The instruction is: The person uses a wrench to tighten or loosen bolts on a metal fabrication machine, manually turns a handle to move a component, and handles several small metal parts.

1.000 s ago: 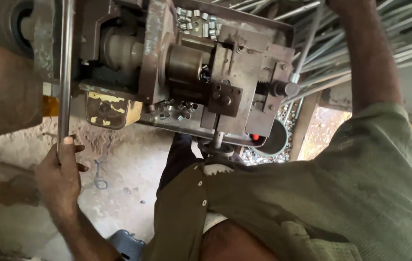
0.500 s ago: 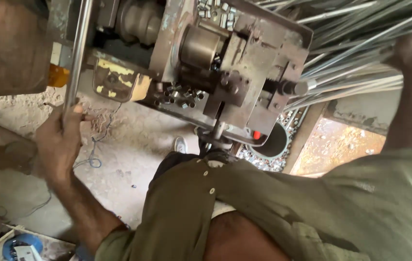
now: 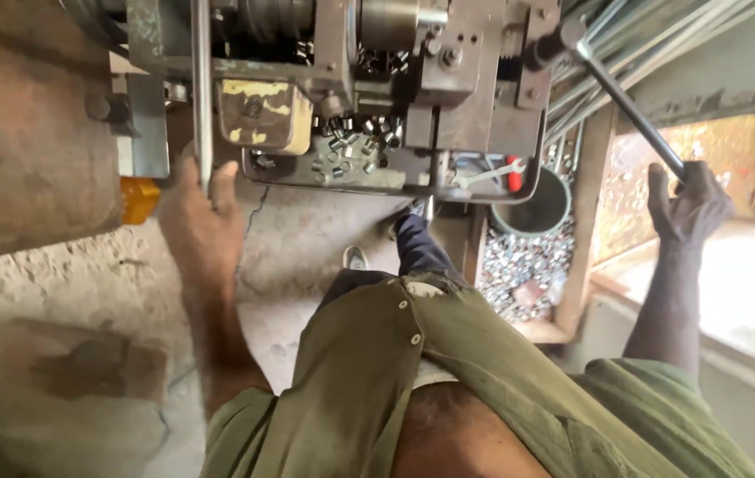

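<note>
Olive-green cloth of the person's shirt (image 3: 448, 381) fills the near foreground, hiding the body below. Further out, the left hand (image 3: 203, 221) closes its grip around an upright steel bar (image 3: 202, 88) whose top is cut off by the frame. The right hand (image 3: 687, 202) wraps a dark slanting lever (image 3: 621, 97) running up to the machine (image 3: 395, 80). Small metal pieces (image 3: 351, 146) lie in its tray; the round container (image 3: 532, 208) beyond is partly hidden.
</note>
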